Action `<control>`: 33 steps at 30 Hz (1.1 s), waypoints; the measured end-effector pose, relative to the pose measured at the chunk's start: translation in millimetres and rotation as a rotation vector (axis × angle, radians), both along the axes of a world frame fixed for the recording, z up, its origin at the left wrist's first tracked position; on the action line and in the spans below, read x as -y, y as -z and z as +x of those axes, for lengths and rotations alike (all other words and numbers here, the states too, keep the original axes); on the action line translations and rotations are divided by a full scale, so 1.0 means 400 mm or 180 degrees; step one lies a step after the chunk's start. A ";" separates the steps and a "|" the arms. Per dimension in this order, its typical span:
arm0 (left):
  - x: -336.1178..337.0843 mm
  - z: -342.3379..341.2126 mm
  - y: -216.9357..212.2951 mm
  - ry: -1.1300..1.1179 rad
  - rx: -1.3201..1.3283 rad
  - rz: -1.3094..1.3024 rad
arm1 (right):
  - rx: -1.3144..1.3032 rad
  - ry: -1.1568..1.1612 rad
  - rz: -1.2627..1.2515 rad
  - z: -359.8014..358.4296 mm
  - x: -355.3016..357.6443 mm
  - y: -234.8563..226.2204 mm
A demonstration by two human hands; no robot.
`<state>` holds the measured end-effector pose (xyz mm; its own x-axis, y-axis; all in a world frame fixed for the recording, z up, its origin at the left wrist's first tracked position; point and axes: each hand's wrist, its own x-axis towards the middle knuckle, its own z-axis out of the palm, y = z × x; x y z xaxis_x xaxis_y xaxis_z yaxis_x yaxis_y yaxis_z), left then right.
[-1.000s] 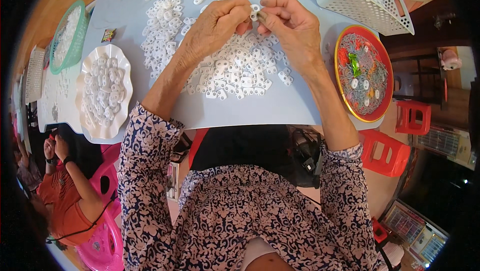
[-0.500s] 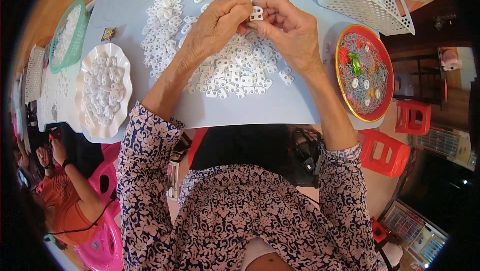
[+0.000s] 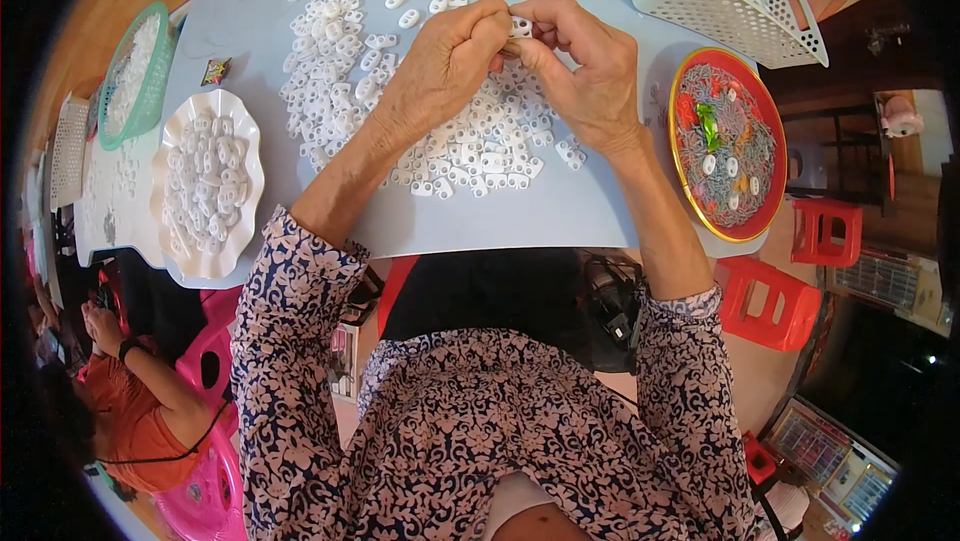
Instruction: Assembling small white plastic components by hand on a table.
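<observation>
Both hands pinch one small white piece [image 3: 521, 27]: left hand [image 3: 440, 71], right hand [image 3: 590, 76], pile [image 3: 470, 146] just beneath. Looks mid-assembly; next probably needs a firm squeeze.

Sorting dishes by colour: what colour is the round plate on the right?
Red with a yellow rim, in the head view: plate.

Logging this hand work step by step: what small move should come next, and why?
Probably press the white piece together: both hands, left hand and right hand, pinch it at the fingertips above the loose pile, so it isn't released yet.
</observation>
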<state>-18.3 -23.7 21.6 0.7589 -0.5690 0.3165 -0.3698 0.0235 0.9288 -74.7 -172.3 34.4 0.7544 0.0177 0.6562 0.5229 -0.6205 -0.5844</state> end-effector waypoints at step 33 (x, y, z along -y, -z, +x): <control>0.007 -0.017 -0.014 -0.0115 -0.0471 -0.0046 | -0.0284 -0.0373 0.0351 0.001 0.011 0.006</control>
<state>-25.3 -26.4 27.2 0.8179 -0.5366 0.2077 -0.2297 0.0264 0.9729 -74.1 -176.6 32.0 0.8067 0.0404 0.5896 0.5309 -0.4880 -0.6928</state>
